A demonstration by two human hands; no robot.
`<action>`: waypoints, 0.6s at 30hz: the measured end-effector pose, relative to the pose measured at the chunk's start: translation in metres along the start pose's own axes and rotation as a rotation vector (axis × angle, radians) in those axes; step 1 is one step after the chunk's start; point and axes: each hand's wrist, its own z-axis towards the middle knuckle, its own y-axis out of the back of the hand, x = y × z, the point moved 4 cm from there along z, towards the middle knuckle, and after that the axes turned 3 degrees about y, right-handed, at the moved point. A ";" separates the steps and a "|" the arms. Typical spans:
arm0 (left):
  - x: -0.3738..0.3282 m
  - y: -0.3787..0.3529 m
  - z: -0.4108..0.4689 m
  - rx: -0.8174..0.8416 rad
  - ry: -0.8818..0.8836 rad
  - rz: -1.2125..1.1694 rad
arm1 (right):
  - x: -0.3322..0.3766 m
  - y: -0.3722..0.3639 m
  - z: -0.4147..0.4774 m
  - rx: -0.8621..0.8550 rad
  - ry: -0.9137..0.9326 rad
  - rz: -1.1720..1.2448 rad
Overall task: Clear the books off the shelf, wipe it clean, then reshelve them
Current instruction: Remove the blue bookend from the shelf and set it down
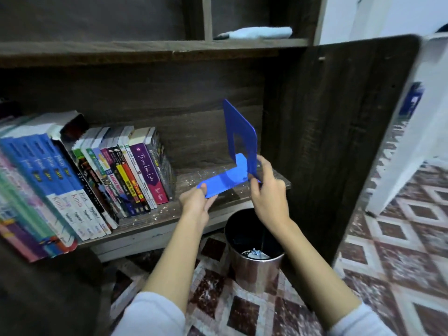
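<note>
A row of books (116, 170) stands leaning on the left part of the dark wooden shelf (218, 197), spines facing me. I hold a blue L-shaped bookend (238, 139) over the bare right part of the shelf. My left hand (196, 202) pinches the end of its flat foot. My right hand (269, 190) grips the lower edge of its upright plate. White crumbs and dust speckle the shelf board. A light blue cloth (257, 32) lies in a compartment of the shelf above.
A shiny metal bin (254, 260) with a dark liner stands on the patterned tile floor (388, 238) just below the shelf's front edge, under my right wrist. The shelf unit's dark side panel (339, 141) rises on the right. A white wall lies beyond it.
</note>
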 end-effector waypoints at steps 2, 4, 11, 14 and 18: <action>0.015 -0.003 -0.006 0.006 0.049 -0.036 | 0.003 0.015 -0.005 -0.024 0.001 0.030; 0.029 -0.006 -0.015 0.005 0.090 -0.074 | 0.004 0.030 -0.011 -0.044 0.020 0.017; 0.082 -0.008 -0.046 -0.035 0.127 -0.011 | 0.001 0.075 -0.041 -0.125 0.060 -0.017; 0.109 -0.002 -0.052 -0.017 0.148 0.055 | -0.004 0.092 -0.060 -0.145 0.084 -0.055; 0.147 0.007 -0.056 -0.037 0.202 0.094 | -0.024 0.099 -0.087 -0.157 0.078 -0.151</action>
